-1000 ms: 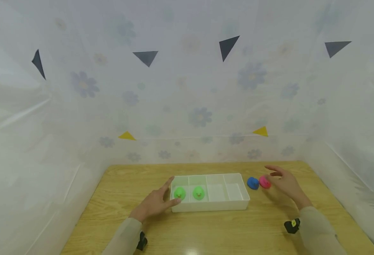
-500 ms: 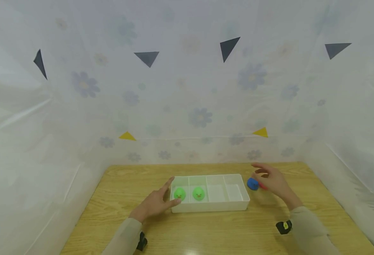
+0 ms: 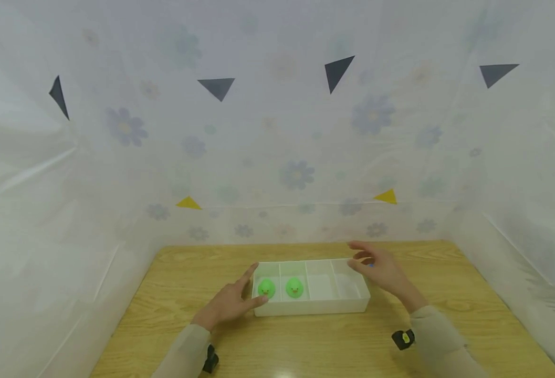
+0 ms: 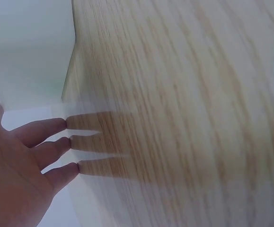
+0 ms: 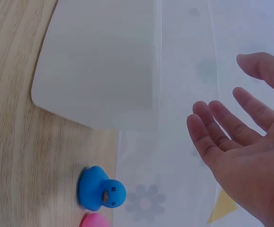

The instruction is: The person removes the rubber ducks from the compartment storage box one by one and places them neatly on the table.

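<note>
A white divided tray (image 3: 311, 307) stands on the table with a green toy duck (image 3: 266, 288) in its leftmost compartment and another green duck (image 3: 294, 287) in the one beside it. At the tray's left end, my left hand (image 3: 230, 300) rests with thumb over the front rim and index finger near the back corner; its other fingertips (image 4: 61, 124) reach the tabletop. My right hand (image 3: 383, 270) hovers at the tray's right end, fingers loosely bent, holding nothing. Past that end sit a blue toy duck (image 5: 99, 189), mostly hidden by this hand in the head view, and a pink object (image 5: 95, 220), partly in frame.
The wooden table (image 3: 305, 344) is enclosed by white sheeting (image 3: 268, 157) with flower prints at the back and both sides. Dark and yellow triangles (image 3: 188, 202) mark the back sheet. The tray's two right compartments (image 3: 348, 283) hold no ducks.
My right hand has moved left from over the pink duck, past the blue one, to the tray's right end, carrying nothing. My left hand and the tray have stayed put.
</note>
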Available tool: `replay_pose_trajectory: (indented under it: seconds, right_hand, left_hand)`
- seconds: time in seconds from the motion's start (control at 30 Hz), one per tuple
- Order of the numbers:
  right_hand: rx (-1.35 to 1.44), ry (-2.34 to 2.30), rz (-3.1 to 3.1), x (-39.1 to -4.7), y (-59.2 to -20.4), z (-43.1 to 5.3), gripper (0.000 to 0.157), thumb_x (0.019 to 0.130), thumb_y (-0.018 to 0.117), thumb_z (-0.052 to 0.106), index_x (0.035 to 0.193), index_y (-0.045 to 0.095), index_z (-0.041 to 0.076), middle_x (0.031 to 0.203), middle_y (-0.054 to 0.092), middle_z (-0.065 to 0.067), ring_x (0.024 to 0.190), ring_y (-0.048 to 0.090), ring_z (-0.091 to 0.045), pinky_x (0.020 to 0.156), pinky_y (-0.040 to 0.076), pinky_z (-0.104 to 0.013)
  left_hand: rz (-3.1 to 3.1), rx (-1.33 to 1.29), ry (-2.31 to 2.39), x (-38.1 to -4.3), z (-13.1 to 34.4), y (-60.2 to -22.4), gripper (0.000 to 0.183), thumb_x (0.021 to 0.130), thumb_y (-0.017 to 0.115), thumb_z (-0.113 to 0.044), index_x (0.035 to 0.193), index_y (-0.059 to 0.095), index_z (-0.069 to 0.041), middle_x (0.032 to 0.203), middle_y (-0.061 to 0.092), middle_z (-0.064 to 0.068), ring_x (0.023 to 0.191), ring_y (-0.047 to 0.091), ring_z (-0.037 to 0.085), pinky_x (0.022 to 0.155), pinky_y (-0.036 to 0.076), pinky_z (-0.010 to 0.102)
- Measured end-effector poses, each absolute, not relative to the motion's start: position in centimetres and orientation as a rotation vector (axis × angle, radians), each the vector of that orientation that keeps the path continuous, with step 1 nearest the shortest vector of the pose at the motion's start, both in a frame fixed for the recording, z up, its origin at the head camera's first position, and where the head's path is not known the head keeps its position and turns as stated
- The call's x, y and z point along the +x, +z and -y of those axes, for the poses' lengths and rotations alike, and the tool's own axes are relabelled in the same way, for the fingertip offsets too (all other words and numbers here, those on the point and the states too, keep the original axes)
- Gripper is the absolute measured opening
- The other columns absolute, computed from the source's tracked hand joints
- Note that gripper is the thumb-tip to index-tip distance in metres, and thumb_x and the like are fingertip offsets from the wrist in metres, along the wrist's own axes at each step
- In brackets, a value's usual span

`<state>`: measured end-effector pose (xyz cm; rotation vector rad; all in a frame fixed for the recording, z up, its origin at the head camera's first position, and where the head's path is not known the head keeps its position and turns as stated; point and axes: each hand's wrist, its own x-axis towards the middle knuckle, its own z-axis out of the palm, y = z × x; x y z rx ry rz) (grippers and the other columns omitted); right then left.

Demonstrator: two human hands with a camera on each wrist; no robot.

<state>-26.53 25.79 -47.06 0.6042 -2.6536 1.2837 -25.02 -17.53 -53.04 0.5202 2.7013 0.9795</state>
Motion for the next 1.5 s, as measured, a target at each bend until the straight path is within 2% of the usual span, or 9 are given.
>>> replay_pose_trajectory:
  seconds: [0.17,0.2,0.3,0.4,0.63,0.87,1.13,1.37,1.5]
  right_hand:
    - [0.63,1.334,2.636,-26.5,-46.9,-24.1,0.049,0.101,0.074,0.023,0.147,0.061,0.01,0.143,0.065,-0.018,0.114,0.07,-0.031,0.092,0.059,-0.028]
    - [0.628,1.333,2.644,-26.5,-46.9,-23.7,0.049,0.101,0.075,0.024,0.147,0.061,0.011,0.143,0.066,-0.016,0.114,0.07,-0.03,0.093,0.059,-0.028]
    - [0.64,1.315,2.647,-26.6,-47.1,-22.8,0.049,0.1,0.076,0.025,0.145,0.062,0.012,0.141,0.068,-0.013,0.112,0.071,-0.027,0.093,0.06,-0.03]
    - [0.652,1.338,2.654,-26.6,-47.1,-22.0,0.049,0.1,0.076,0.026,0.145,0.062,0.013,0.141,0.067,-0.012,0.113,0.071,-0.026,0.093,0.06,-0.033]
    - [0.686,1.369,2.68,-26.7,-47.4,-20.3,0.053,0.1,0.075,0.03,0.148,0.06,0.012,0.145,0.065,-0.01,0.116,0.069,-0.026,0.095,0.059,-0.032]
    - [0.776,1.368,2.642,-26.8,-48.0,-19.0,0.049,0.099,0.076,0.025,0.145,0.063,0.011,0.142,0.067,-0.013,0.111,0.071,-0.026,0.092,0.06,-0.032]
    - [0.817,1.36,2.659,-26.7,-48.7,-17.2,0.048,0.099,0.077,0.026,0.143,0.065,0.009,0.14,0.067,-0.015,0.109,0.071,-0.027,0.089,0.061,-0.042]
    - [0.82,1.339,2.753,-26.6,-49.0,-16.2,0.053,0.099,0.076,0.031,0.146,0.063,0.01,0.139,0.067,-0.014,0.111,0.068,-0.027,0.087,0.057,-0.034]
    - [0.825,1.357,2.775,-26.6,-49.2,-15.9,0.055,0.099,0.075,0.03,0.147,0.061,0.009,0.141,0.065,-0.017,0.113,0.068,-0.031,0.086,0.056,-0.034]
  left_hand:
    - [-2.706,0.524,0.987,-25.0,17.5,-52.9,0.094,0.095,0.058,-0.076,0.165,0.0,-0.054,0.102,0.073,0.018,0.081,0.064,0.018,0.106,0.049,0.064]
    - [-2.698,0.521,0.988,-24.9,17.5,-52.9,0.094,0.096,0.058,-0.075,0.165,-0.001,-0.054,0.096,0.071,0.016,0.077,0.064,0.019,0.105,0.049,0.064]
    - [-2.703,0.525,0.991,-24.9,17.5,-52.9,0.093,0.096,0.059,-0.075,0.166,0.0,-0.054,0.116,0.072,0.025,0.08,0.065,0.018,0.104,0.05,0.064]
    - [-2.695,0.52,0.993,-24.9,17.5,-52.9,0.093,0.096,0.058,-0.075,0.165,-0.001,-0.055,0.12,0.071,0.028,0.078,0.066,0.02,0.103,0.051,0.064]
    - [-2.705,0.526,0.993,-24.8,17.5,-52.8,0.093,0.096,0.058,-0.074,0.165,0.0,-0.054,0.14,0.062,0.034,0.088,0.068,0.02,0.103,0.051,0.065]
    - [-2.721,0.524,0.979,-24.7,17.4,-52.5,0.093,0.096,0.058,-0.074,0.166,0.0,-0.053,0.146,0.056,0.037,0.102,0.071,0.029,0.103,0.052,0.064]
    - [-2.723,0.522,0.976,-24.8,17.3,-52.6,0.093,0.096,0.059,-0.075,0.166,0.001,-0.054,0.149,0.053,0.037,0.106,0.072,0.033,0.104,0.051,0.065]
    - [-2.734,0.508,0.977,-25.0,17.4,-53.0,0.093,0.095,0.058,-0.076,0.165,0.002,-0.055,0.152,0.051,0.036,0.129,0.063,0.049,0.109,0.047,0.068]
    - [-2.732,0.499,0.983,-25.0,17.4,-53.0,0.092,0.095,0.058,-0.076,0.165,0.002,-0.056,0.155,0.049,0.035,0.133,0.059,0.052,0.11,0.046,0.069]
